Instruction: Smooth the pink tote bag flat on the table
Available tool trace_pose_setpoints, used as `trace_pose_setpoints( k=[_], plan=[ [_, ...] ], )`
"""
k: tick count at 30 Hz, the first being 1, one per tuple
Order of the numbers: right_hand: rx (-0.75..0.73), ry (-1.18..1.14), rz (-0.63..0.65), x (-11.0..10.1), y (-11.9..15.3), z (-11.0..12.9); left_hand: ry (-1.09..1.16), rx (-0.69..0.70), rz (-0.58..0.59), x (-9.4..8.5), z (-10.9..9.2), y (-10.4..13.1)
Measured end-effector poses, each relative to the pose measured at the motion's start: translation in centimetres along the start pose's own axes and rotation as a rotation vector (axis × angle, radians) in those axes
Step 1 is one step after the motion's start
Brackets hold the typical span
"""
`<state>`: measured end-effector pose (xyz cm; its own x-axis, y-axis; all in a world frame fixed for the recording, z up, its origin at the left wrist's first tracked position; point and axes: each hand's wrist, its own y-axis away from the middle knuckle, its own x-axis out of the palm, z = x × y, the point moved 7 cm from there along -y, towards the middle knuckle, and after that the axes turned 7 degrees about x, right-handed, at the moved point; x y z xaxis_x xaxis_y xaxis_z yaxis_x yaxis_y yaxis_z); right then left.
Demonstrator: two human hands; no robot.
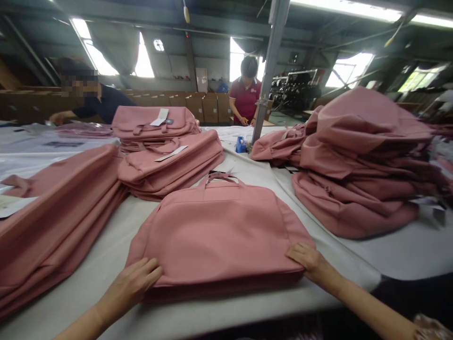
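Observation:
A pink bag (219, 231) lies on the table in front of me, its two handles (221, 177) pointing away. My left hand (138, 278) grips its near left corner, fingers over the top and thumb hidden. At the near right corner, my right hand (306, 259) holds the bag the same way, fingertips pressed on the upper face. The bag's front panel is fairly smooth, and its near edge lies close to the table's front.
Stacked pink bags (173, 160) with white tags stand behind on the left; more bags (53, 222) lie nearer. A tall heap of pink bags (357, 160) rises at right. Beyond are a metal post (267, 71), a blue tape dispenser (241, 145) and two people, one in maroon (244, 99).

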<state>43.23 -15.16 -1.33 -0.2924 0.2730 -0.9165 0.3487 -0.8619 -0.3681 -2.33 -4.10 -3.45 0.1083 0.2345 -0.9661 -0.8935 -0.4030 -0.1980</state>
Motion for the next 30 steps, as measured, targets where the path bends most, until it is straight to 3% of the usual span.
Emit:
trace_pose_setpoints(
  k=[5, 8, 12, 17, 20, 23, 25, 28, 30],
  plan=[
    [-0.027, 0.080, -0.001, 2.2, 4.9, 0.6, -0.047, 0.050, -0.108, 0.3, -1.4, 1.7],
    [-0.020, 0.150, -0.015, 3.9, 7.2, 0.3, -0.047, 0.001, -0.057, 0.7, -1.6, 1.8],
    [-0.012, 0.141, 0.036, 4.9, 7.6, -0.1, -0.021, -0.053, 0.080, 1.4, -1.2, 1.7],
    [-0.019, 0.247, 0.018, 4.3, 7.2, 1.1, 0.017, -0.140, 0.006, 1.1, -1.2, 2.8],
    [-0.095, 0.343, 0.016, 4.3, 7.0, 1.8, 0.142, -0.177, 0.071, 0.1, -1.6, 2.3],
    [-0.145, 0.378, 0.007, 4.4, 6.6, 1.8, 0.249, -0.243, 0.197, -2.1, -2.4, -0.2],
    [-0.163, 0.386, -0.027, 4.2, 6.3, 1.7, 0.240, -0.247, 0.234, -3.8, -3.4, -3.4],
    [-0.179, 0.403, -0.081, 4.2, 6.2, 1.6, 0.283, -0.011, 0.187, -5.6, -6.8, -9.5],
    [-0.190, 0.407, -0.101, 4.6, 6.7, 1.5, 0.336, 0.226, 0.159, -5.3, -9.3, -12.3]
  ],
)
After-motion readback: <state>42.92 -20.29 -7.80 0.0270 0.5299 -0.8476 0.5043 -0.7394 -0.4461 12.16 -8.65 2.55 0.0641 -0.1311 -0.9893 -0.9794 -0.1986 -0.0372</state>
